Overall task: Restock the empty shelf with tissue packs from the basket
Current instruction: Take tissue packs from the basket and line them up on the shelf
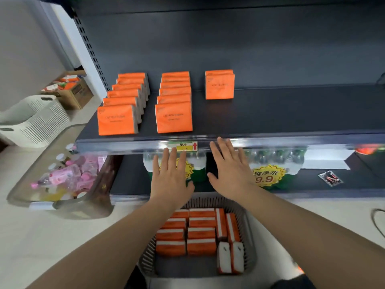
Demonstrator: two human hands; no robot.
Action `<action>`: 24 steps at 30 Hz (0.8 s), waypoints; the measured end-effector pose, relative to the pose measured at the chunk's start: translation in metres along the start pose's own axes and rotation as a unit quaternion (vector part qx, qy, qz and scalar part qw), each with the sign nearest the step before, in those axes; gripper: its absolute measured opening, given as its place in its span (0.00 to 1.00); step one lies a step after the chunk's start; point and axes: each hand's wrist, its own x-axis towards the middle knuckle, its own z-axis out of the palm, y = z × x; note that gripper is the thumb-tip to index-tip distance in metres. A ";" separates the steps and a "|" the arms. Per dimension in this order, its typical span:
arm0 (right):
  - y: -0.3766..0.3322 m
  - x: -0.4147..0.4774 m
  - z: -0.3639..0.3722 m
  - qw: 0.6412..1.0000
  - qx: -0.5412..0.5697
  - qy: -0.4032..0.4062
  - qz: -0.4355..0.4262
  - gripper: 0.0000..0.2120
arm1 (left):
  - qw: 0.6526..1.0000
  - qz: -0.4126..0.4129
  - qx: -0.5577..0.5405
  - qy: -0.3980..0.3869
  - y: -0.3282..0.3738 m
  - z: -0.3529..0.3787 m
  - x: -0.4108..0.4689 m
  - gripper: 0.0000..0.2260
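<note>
Orange tissue packs stand upright on the dark shelf (pixel 291 113) in three rows: a left row (pixel 116 119) and a middle row (pixel 174 119) of several packs each, and a short right row (pixel 219 86). A grey basket (pixel 249 236) on the floor below holds several more orange packs (pixel 201 234). My left hand (pixel 170 176) and my right hand (pixel 231 172) are both flat with fingers straight and hold nothing. They hover between the basket and the shelf's front edge, fingertips near the price rail.
The lower shelf holds bottled water packs (pixel 273 163) with yellow price tags. A clear bin of pink bottles (pixel 68 176) sits at the left, a white slatted basket (pixel 35 119) and a cardboard box (pixel 73 90) behind it. A cable (pixel 377 222) lies at the right.
</note>
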 end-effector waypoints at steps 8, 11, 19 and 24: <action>-0.021 -0.042 0.056 0.999 0.014 -0.049 -0.004 0.41 | 0.999 -0.017 -0.016 -0.038 -0.008 0.044 -0.044 0.39; -0.027 -0.055 0.077 0.997 0.023 -0.073 -0.006 0.42 | 0.998 -0.021 -0.013 -0.063 -0.012 0.058 -0.057 0.39; -0.034 -0.077 0.133 0.992 0.029 -0.123 0.005 0.41 | 0.991 -0.012 -0.027 -0.129 -0.014 0.102 -0.091 0.37; -0.031 -0.090 0.169 0.986 0.031 -0.165 0.019 0.42 | 0.983 -0.016 -0.034 -0.179 -0.015 0.137 -0.108 0.38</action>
